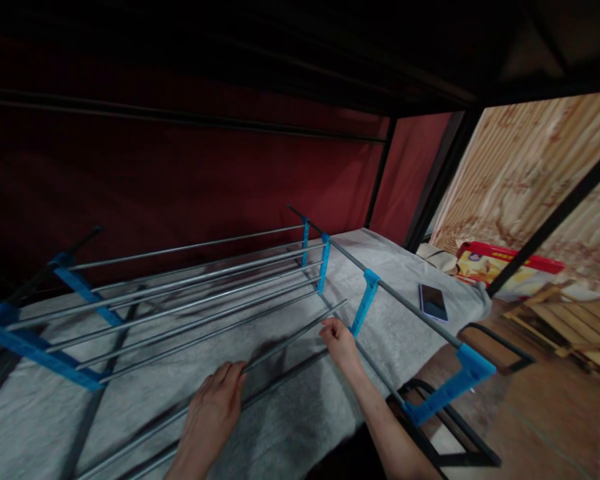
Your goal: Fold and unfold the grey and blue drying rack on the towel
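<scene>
A shoe-rack-like frame of grey metal tubes and blue plastic connectors lies on a grey blanket. My left hand (216, 407) is wrapped round a loose-ended grey tube (290, 339) that slants up to the right. Close below the tube's free end, my right hand (339, 341) is closed with fingers curled; whatever is in them is hidden. It is beside a blue connector (364, 307) on the right side pole (410, 309). Several tubes (200, 291) span between the left blue connector (45, 350) and the far right connector (325, 263).
The blanket (380, 360) covers a bed under a dark metal bunk frame (380, 173), with a red curtain (180, 180) behind. A phone (433, 302) lies at the right. Beyond it are a colourful box (500, 270), a wooden slatted piece (575, 323) and black frames (500, 347) near the floor.
</scene>
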The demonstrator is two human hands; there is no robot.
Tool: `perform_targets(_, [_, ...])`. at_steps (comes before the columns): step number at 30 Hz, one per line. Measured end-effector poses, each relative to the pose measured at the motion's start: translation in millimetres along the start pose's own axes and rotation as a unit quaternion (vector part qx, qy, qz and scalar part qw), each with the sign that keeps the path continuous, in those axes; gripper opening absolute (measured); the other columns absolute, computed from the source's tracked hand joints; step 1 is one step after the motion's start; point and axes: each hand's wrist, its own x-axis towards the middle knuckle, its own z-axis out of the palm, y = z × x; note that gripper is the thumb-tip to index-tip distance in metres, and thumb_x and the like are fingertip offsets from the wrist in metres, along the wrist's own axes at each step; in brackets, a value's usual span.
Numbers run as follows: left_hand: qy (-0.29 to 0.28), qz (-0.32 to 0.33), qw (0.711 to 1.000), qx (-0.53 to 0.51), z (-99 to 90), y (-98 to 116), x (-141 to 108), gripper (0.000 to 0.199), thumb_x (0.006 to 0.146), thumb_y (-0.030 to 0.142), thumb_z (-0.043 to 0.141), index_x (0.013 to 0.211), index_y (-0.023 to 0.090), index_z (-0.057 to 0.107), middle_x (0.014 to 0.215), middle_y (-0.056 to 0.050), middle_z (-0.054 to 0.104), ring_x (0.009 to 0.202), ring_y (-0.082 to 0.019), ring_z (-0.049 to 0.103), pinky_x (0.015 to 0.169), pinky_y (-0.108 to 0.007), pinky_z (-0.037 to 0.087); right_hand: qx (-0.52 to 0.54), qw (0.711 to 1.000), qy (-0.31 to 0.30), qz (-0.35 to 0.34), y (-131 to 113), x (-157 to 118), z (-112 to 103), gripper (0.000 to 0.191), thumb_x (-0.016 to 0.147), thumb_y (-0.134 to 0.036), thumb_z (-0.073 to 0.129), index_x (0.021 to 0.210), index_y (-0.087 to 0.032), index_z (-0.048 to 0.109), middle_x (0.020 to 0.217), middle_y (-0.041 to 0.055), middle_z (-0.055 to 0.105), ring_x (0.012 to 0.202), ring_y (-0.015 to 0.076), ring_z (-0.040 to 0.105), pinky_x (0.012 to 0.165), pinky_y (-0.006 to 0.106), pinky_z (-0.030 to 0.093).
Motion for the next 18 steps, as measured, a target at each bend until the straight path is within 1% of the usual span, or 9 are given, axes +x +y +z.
perform_targets(2, [-0.009,0.007,1.000,-0.008,-1.7,-4,-4,0.043,0.099,0.044,0.029,0.115,0.022,0.063,0.112,-0.008,0.069,0.100,-0.025,0.064,0.095,-0.044,0.049,0.055,0.998,-0.017,0.026,-3,0,3,0.028,0.070,-0.031,0.055,0.096,-0.021,0.061,0.079,0.0016,0.067,0.073,0.0186,0.063,0.069,0.032,0.053])
perform_targets(4, [-0.020,0.012,1.000,-0.012,-2.6,-7,-7,0.045,0.099,0.048,0.031,0.114,0.022,0.064,0.112,-0.007,0.069,0.101,-0.025,0.065,0.095,-0.043,0.050,0.139,0.988,-0.038,0.055,-8,-1,6,0.037,0.066,-0.033,0.060,0.101,-0.021,0.059,0.087,0.0025,0.070,0.077,0.0176,0.066,0.070,0.031,0.055])
perform_targets(6, [-0.027,0.009,1.000,-0.009,-3.0,-10,-8,0.048,0.099,0.049,0.029,0.115,0.022,0.065,0.112,-0.007,0.070,0.102,-0.025,0.065,0.095,-0.043,0.050,0.227,0.969,-0.052,0.085,-13,-3,6,0.043,0.063,-0.033,0.064,0.103,-0.021,0.058,0.094,0.0034,0.071,0.080,0.0158,0.067,0.072,0.029,0.056])
perform_targets(9, [-0.037,0.004,0.999,0.000,-3.9,-10,-7,0.048,0.100,0.048,0.028,0.119,0.024,0.065,0.116,-0.006,0.070,0.104,-0.025,0.066,0.096,-0.042,0.049,0.321,0.938,-0.046,0.122,-18,-5,5,0.039,0.062,-0.032,0.066,0.098,-0.020,0.059,0.090,0.0030,0.071,0.074,0.0125,0.066,0.070,0.025,0.056])
perform_targets(11, [-0.046,0.001,0.999,0.008,-4.7,-8,-7,0.048,0.100,0.047,0.028,0.120,0.025,0.065,0.117,-0.006,0.070,0.104,-0.025,0.066,0.096,-0.042,0.049,0.349,0.926,-0.042,0.135,-17,-6,5,0.033,0.064,-0.032,0.066,0.094,-0.019,0.061,0.087,0.0032,0.070,0.071,0.0116,0.065,0.069,0.024,0.056])
perform_targets(14, [-0.062,0.002,0.998,0.007,-5.1,-4,-7,0.047,0.099,0.047,0.030,0.120,0.025,0.065,0.118,-0.006,0.070,0.105,-0.025,0.066,0.096,-0.042,0.049,0.361,0.920,-0.039,0.145,-12,-6,6,0.027,0.069,-0.036,0.068,0.087,-0.017,0.064,0.083,0.0041,0.070,0.065,0.0111,0.063,0.066,0.024,0.056])
perform_targets(18, [-0.069,0.014,0.997,0.003,-2.4,-3,-4,0.044,0.099,0.045,0.032,0.122,0.025,0.063,0.117,-0.006,0.069,0.104,-0.024,0.065,0.094,-0.040,0.049,0.361,0.919,-0.024,0.157,-7,-2,6,0.020,0.070,-0.030,0.071,0.082,-0.016,0.065,0.077,0.0038,0.070,0.062,0.0107,0.062,0.063,0.023,0.056])
